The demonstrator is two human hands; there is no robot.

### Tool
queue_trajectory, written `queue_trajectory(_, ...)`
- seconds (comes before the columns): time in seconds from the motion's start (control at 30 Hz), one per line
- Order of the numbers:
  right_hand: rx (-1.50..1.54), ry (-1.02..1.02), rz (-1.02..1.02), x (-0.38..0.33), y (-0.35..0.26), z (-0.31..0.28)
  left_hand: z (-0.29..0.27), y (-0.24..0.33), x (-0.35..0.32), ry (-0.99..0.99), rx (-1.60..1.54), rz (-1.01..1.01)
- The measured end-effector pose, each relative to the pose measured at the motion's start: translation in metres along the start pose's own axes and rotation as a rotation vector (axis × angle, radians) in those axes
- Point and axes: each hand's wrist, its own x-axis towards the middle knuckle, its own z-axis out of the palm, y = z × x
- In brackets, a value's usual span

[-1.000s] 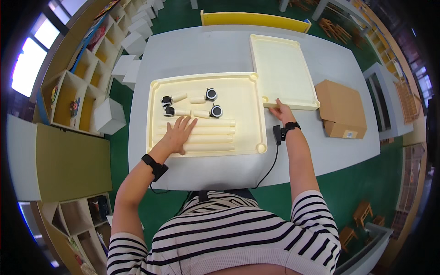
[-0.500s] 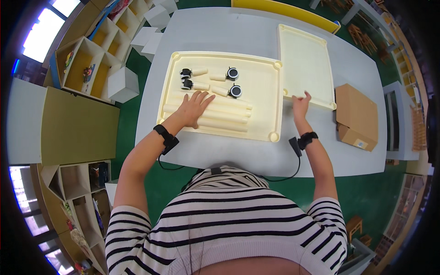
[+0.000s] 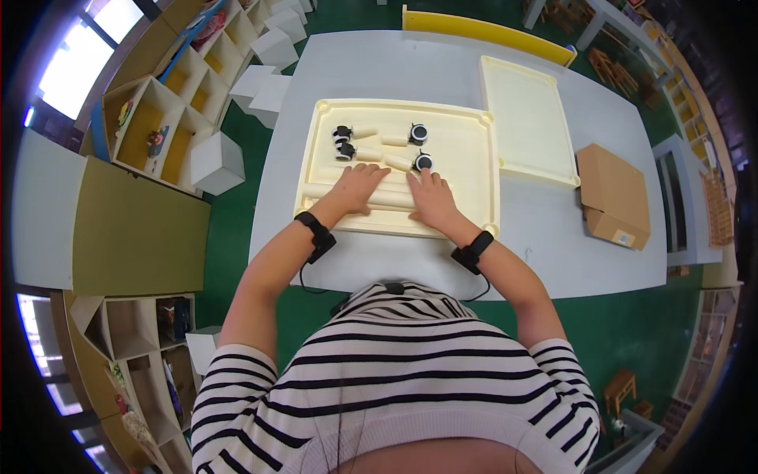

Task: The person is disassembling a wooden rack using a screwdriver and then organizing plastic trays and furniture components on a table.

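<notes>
Palms down, left hand (image 3: 359,186) and right hand (image 3: 433,197) lie flat, fingers spread, on cream rods (image 3: 347,192) in tray (image 3: 482,170).

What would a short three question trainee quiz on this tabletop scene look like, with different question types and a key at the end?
1. True or false: both hands rest inside the large cream plastic tray.
2. Multiple choice: what lies under the left hand and right hand? A) long cream rods B) a brown cardboard box C) black-capped cylinders
3. Fill in: the second, shallower cream tray holds ____.

Key:
1. True; both palms lie flat in its near half.
2. A; the long cream rods lie side by side beneath the palms. The black-capped cylinders lie farther off; the brown cardboard box sits to the right on the grey table.
3. Nothing.
</notes>
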Motion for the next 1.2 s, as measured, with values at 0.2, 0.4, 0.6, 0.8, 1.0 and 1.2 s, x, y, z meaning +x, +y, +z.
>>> queue_trajectory(0.2, 0.032, 0.181, 0.019, -0.002, 0.004, 0.009, 0.006, 0.008, -0.003, 0.005, 0.034, -0.083)
queue_trajectory(0.4, -0.011, -0.016, -0.017, 0.008, 0.01, 0.008, 0.007, 0.017, -0.009, -0.006, 0.044, -0.12)
queue_trajectory(0.6, -0.045, -0.15, 0.04, 0.004, 0.003, -0.005, 0.002, 0.012, -0.006, -0.023, 0.1, -0.058)
queue_trajectory(0.8, 0.058, -0.138, 0.056, 0.006, 0.009, -0.006, -0.004, 0.007, 0.001, -0.149, 0.007, -0.046)
queue_trajectory(1.0, 0.019, -0.083, 0.035, 0.001, 0.007, -0.006, 0.003, 0.008, 0.0, -0.05, 0.037, -0.03)
queue_trajectory(1.2, -0.005, -0.037, -0.024, -0.003, 0.006, 0.0, -0.001, 0.007, 0.006, -0.204, -0.027, -0.066)
